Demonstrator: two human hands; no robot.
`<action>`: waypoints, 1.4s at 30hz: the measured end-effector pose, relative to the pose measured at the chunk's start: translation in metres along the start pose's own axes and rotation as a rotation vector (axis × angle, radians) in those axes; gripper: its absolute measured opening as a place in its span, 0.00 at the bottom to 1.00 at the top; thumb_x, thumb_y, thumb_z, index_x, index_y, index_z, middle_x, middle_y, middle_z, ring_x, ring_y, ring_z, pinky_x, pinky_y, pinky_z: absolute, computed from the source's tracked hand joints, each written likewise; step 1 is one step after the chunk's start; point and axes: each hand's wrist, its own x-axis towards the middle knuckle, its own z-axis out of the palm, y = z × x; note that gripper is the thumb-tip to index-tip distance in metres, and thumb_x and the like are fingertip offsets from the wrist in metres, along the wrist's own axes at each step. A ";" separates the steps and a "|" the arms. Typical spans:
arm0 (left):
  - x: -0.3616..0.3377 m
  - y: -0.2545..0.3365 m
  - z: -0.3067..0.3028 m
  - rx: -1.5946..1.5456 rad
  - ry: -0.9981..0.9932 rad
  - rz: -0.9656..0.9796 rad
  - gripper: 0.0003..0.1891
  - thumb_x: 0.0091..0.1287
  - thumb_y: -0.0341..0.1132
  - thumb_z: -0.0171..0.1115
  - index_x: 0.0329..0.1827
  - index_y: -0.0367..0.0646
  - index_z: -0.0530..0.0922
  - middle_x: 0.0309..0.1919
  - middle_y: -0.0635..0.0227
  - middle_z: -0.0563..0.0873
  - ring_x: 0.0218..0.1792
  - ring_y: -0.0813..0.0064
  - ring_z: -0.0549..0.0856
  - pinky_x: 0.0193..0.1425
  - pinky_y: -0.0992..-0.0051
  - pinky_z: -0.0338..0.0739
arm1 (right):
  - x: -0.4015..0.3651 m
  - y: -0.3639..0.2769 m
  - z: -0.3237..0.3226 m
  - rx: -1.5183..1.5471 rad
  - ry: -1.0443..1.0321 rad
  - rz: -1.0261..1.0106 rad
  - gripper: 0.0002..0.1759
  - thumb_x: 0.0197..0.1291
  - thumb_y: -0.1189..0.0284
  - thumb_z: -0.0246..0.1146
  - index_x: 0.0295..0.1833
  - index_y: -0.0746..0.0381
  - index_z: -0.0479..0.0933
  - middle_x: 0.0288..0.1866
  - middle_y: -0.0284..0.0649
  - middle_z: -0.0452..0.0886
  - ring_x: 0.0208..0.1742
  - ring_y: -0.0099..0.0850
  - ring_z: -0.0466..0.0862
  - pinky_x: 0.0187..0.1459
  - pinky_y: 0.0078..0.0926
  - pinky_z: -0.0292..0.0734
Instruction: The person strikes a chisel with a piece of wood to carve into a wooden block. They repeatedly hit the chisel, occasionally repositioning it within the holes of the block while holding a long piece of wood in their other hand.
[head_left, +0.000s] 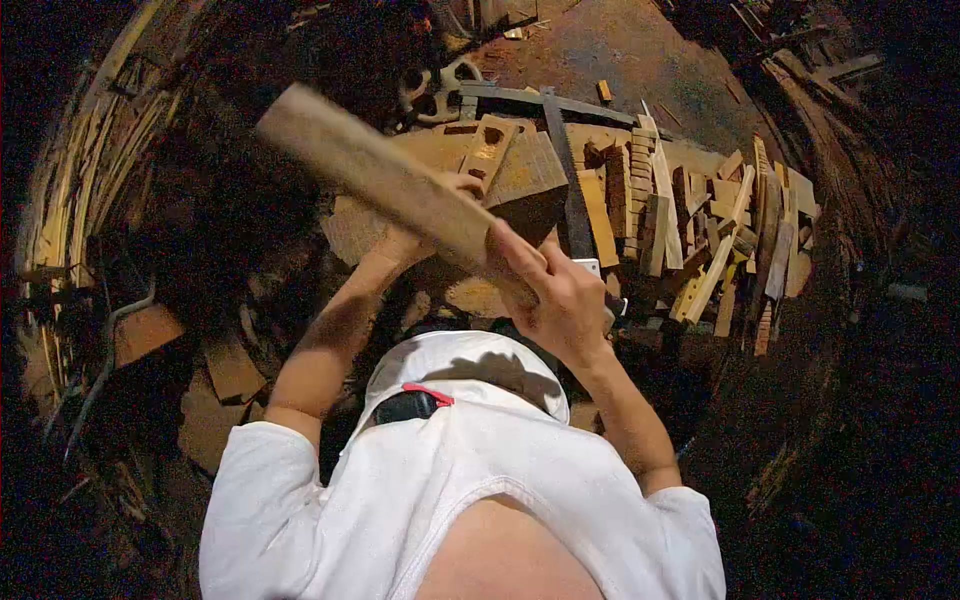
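A long wooden board [375,175] slants across the middle of the view, its far end raised at the upper left and somewhat blurred. My right hand [555,295] is wrapped round its near, lower right end. Behind the board, my left hand [415,235] is partly covered by it; a few of its fingers show past the far edge, near a small wooden block with holes [489,150]. Whether those fingers touch the board or the block cannot be made out. A broad wooden piece [530,165] lies just beyond.
Many wood offcuts and strips [700,230] crowd the right. A dark metal bar [568,175] runs beside a yellowish strip [597,215]. A spoked wheel [435,90] is at the top. Long thin sticks [75,190] stand at the left, near a bent rod [112,325].
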 end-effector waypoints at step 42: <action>-0.021 0.019 0.032 0.076 0.599 0.009 0.06 0.66 0.29 0.70 0.44 0.40 0.85 0.28 0.70 0.88 0.28 0.80 0.88 0.35 0.80 0.84 | -0.014 0.024 0.033 0.186 0.211 0.062 0.45 0.56 0.66 0.74 0.79 0.61 0.65 0.39 0.46 0.83 0.31 0.42 0.84 0.34 0.37 0.81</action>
